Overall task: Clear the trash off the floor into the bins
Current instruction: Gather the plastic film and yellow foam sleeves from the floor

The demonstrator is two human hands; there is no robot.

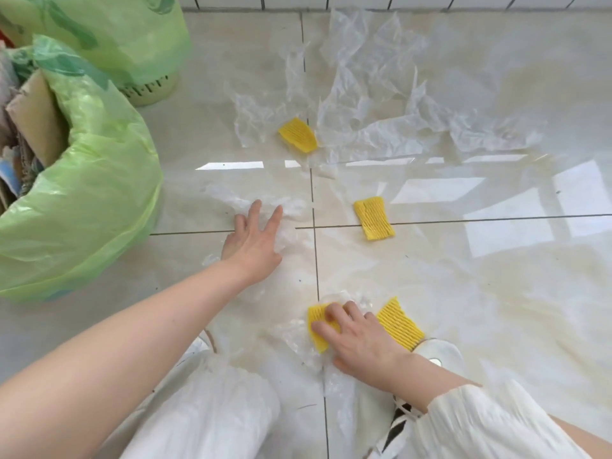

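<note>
My left hand (255, 241) lies spread, fingers apart, on a crumpled clear plastic film (291, 208) on the tiled floor. My right hand (359, 341) presses its fingers onto a yellow foam net (317, 318) near my knees; whether the fingers grip it I cannot tell. A second yellow foam net (399, 323) lies just right of that hand. Two more yellow nets lie farther off, one at the floor's middle (374, 218) and one farther back (298, 134). Large clear plastic sheets (371, 104) are strewn across the back of the floor.
Two bins lined with green bags stand at the left: a near one (96, 207) holding cardboard and scraps, and a far one (132, 38) against the tiled wall. More thin plastic (298, 339) lies by my knees. My white trousers (215, 409) fill the bottom edge.
</note>
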